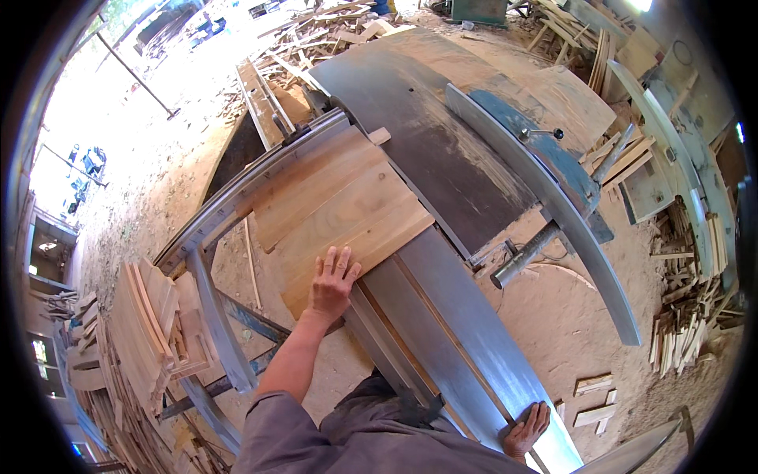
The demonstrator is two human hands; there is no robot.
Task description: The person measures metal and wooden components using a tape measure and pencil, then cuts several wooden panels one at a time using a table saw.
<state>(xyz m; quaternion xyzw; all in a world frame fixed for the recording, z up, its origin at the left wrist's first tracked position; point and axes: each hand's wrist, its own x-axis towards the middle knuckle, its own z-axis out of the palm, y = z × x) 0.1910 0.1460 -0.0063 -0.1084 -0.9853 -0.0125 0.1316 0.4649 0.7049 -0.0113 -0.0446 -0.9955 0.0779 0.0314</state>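
Observation:
My left hand lies with fingers spread on the near edge of a wooden panel made of several pale boards set side by side. The panel rests on the metal sliding table of a panel saw, and its far left end is close to a long metal crosscut fence. At the lower right my right hand rests on the sliding table, fingers stretched out and holding nothing. A small wood block sits by the panel's far corner. The saw blade cannot be made out.
Beyond the panel is the dark saw table, dusted with sawdust, with a curved-looking rip fence on its right. Stacked boards stand at my left. Scrap wood is heaped at the back, and offcuts lie on the right floor.

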